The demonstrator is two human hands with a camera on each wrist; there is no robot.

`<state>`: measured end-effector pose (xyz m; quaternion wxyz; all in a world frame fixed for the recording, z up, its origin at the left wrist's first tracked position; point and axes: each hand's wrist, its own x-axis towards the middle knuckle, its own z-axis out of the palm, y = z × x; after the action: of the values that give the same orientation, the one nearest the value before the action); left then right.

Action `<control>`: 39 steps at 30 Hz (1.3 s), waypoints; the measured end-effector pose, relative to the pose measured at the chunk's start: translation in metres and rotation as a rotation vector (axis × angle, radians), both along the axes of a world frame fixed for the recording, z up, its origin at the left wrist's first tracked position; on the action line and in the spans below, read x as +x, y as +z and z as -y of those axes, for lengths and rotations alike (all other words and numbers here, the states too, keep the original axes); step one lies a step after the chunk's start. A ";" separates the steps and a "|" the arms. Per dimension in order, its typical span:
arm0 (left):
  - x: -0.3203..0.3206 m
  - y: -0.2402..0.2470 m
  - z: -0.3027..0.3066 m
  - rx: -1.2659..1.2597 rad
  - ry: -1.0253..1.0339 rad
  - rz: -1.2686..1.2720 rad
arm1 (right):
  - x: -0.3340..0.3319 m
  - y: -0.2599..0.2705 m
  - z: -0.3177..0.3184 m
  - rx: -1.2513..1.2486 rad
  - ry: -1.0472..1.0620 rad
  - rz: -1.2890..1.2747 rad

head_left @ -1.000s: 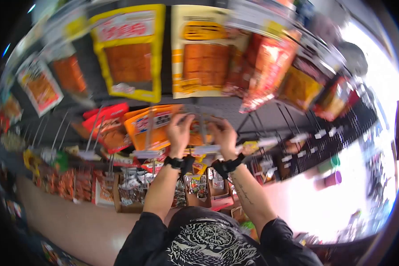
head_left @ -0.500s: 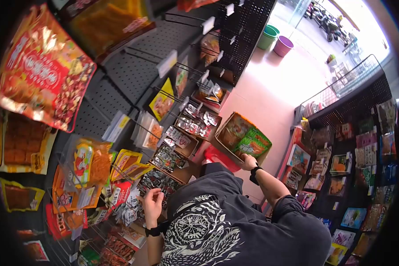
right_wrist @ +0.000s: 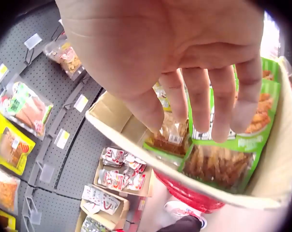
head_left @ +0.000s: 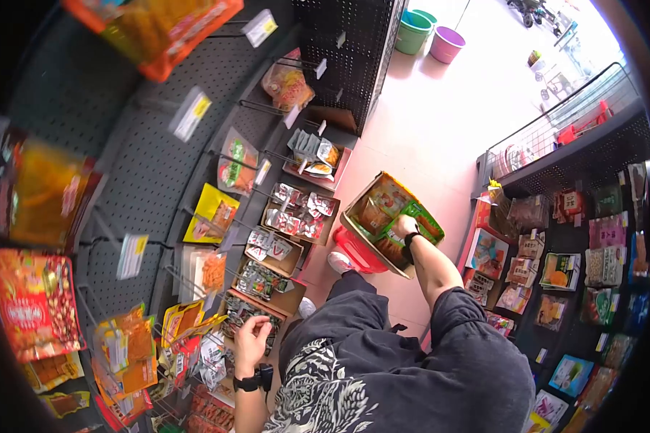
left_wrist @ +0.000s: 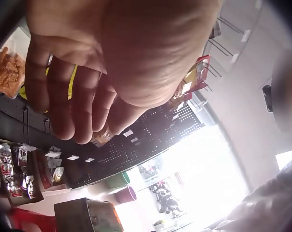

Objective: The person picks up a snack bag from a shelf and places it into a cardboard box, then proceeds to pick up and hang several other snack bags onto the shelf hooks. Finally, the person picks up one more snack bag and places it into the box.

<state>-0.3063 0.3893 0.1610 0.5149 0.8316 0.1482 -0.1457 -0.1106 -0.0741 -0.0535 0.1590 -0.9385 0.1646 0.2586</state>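
My right hand [head_left: 404,226] reaches down into a cardboard box [right_wrist: 118,137] of snack bags. In the right wrist view its fingers point down over a green snack bag [right_wrist: 264,113], with the fingertips overlapping the bag's front. Beside that bag lies a clear-fronted bag of brown snacks [right_wrist: 171,133]. The box sits on a red plastic stool [head_left: 357,254]. My left hand [head_left: 251,340] hangs in the air beside the shelf, fingers loosely bent and holding nothing. In the left wrist view its palm and fingers show in front of the rack.
At left stands a black pegboard rack [head_left: 173,155] with hooks and hanging snack bags. Low boxes of small packets [head_left: 300,213] line its foot. Another stocked rack [head_left: 556,216] stands at right. Green [head_left: 412,32] and purple buckets [head_left: 447,45] stand on the floor farther off.
Both hands have left the hanging bags at the rack. My view has turned right and down to the box. The right hand has moved deeper into it; the left stays low by the shelf.
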 end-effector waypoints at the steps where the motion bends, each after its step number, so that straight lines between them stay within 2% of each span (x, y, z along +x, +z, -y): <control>1: 0.003 0.000 0.010 -0.087 0.011 -0.067 | 0.014 -0.014 0.009 -0.005 0.040 0.105; 2: 0.006 0.006 0.021 -0.172 0.028 -0.137 | 0.029 0.000 0.004 0.034 -0.023 0.091; 4: 0.009 0.015 0.040 -0.293 0.099 -0.221 | 0.053 -0.023 0.007 0.064 -0.096 0.134; 7: 0.002 0.019 0.059 -0.237 0.167 -0.194 | 0.077 -0.052 0.004 -0.007 -0.105 0.113; 8: -0.001 0.020 0.063 -0.200 0.193 -0.215 | 0.090 -0.049 0.002 0.009 -0.147 -0.039; 11: -0.018 0.023 0.072 -0.224 0.326 -0.267 | 0.091 -0.079 0.000 0.012 -0.189 -0.018; 13: -0.027 0.024 0.076 -0.220 0.408 -0.253 | 0.092 -0.089 -0.009 0.168 -0.420 -0.050; 14: -0.025 0.025 0.079 -0.213 0.422 -0.253 | 0.090 -0.086 -0.015 0.059 -0.284 -0.042; 16: -0.030 0.032 0.083 -0.194 0.442 -0.265 | 0.100 -0.052 -0.027 0.051 -0.193 -0.105; 18: -0.029 0.035 0.089 -0.184 0.461 -0.280 | 0.104 -0.061 -0.031 0.064 -0.186 -0.041; 21: -0.032 0.029 0.092 -0.175 0.474 -0.280 | 0.116 -0.066 -0.033 0.097 -0.367 -0.080; 22: -0.034 0.025 0.092 -0.168 0.476 -0.280 | 0.122 -0.085 -0.030 0.106 -0.639 -0.086; 24: -0.032 0.024 0.093 -0.154 0.468 -0.272 | 0.116 -0.111 -0.021 0.050 -0.312 -0.103; 26: -0.032 0.022 0.096 -0.152 0.456 -0.277 | 0.112 -0.105 -0.016 0.050 -0.202 -0.036; 27: -0.030 0.021 0.095 -0.176 0.445 -0.270 | 0.110 -0.096 -0.016 -0.076 0.079 0.047; 28: -0.029 0.021 0.094 -0.197 0.435 -0.266 | 0.108 -0.100 -0.018 -0.034 -0.014 0.094; 30: -0.024 0.022 0.094 -0.197 0.432 -0.275 | 0.087 -0.026 -0.035 0.074 0.121 0.219; 32: -0.020 0.017 0.092 -0.227 0.430 -0.223 | 0.049 -0.010 -0.037 0.117 0.336 0.333; 34: -0.013 0.014 0.095 -0.243 0.429 -0.196 | 0.013 0.053 -0.049 0.065 0.517 0.267; 36: 0.007 0.020 0.099 -0.191 0.310 -0.173 | -0.015 0.110 -0.063 0.087 0.621 0.377; 37: 0.022 0.029 0.103 -0.152 0.230 -0.154 | -0.018 0.152 -0.076 0.128 0.606 0.398; 39: 0.051 0.038 0.116 -0.048 0.102 -0.013 | -0.015 0.225 -0.096 0.284 0.637 0.520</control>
<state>-0.2552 0.2733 0.1992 0.5406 0.8095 0.1900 -0.1282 -0.1251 0.0219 0.1712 0.2349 -0.9451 -0.2160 0.0699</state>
